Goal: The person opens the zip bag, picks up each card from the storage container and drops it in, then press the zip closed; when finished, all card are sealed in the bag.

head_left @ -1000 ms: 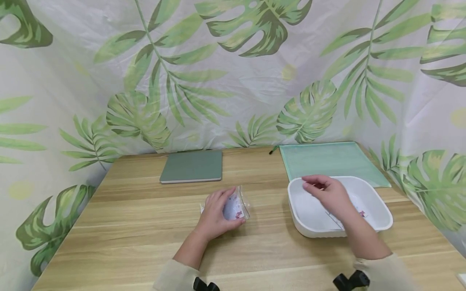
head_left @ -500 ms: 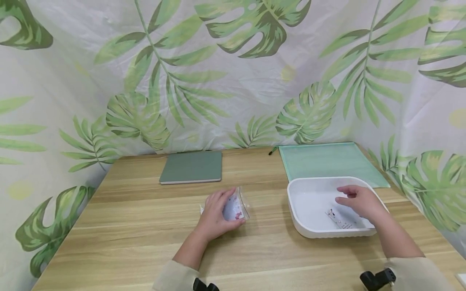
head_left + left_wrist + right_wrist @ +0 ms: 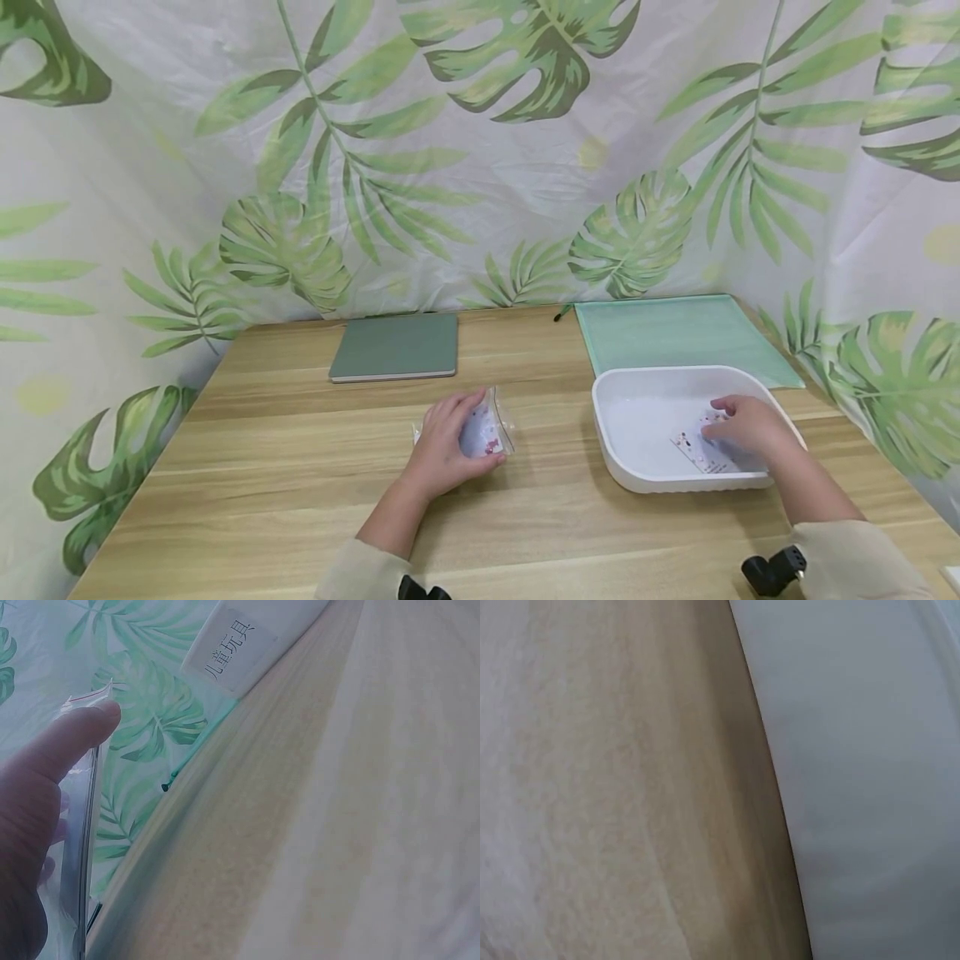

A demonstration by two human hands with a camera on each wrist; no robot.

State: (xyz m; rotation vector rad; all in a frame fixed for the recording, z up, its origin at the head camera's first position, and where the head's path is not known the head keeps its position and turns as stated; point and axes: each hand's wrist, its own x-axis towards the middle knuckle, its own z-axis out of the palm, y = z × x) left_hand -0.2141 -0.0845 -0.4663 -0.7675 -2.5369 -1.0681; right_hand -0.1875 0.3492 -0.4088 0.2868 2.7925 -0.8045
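Note:
My left hand [image 3: 442, 446] grips a clear zip-seal bag [image 3: 483, 425] with a pale printed sheet inside, held just over the table left of centre. In the left wrist view, the bag [image 3: 79, 817] stands edge-on behind the thumb [image 3: 75, 739]. My right hand [image 3: 753, 433] reaches into the white plastic bin [image 3: 633, 475], and its thumb and fingers pinch a small printed card [image 3: 712, 416]. Another printed card [image 3: 686, 446] lies on the bin floor beside it. The right wrist view shows only the bin's outer wall [image 3: 855, 787], not the hand.
A green notebook [image 3: 395, 346] lies at the back left of the wooden table [image 3: 262, 467]. Behind the bin lies a mint-green zip pouch [image 3: 667, 325] with a dark pull tab [image 3: 562, 311]. A leaf-print curtain [image 3: 420, 167] hangs along the table's back.
The right hand has moved rightward and down into the bin; a printed card now shows between its thumb and fingers. The left hand has stayed in place with the bag.

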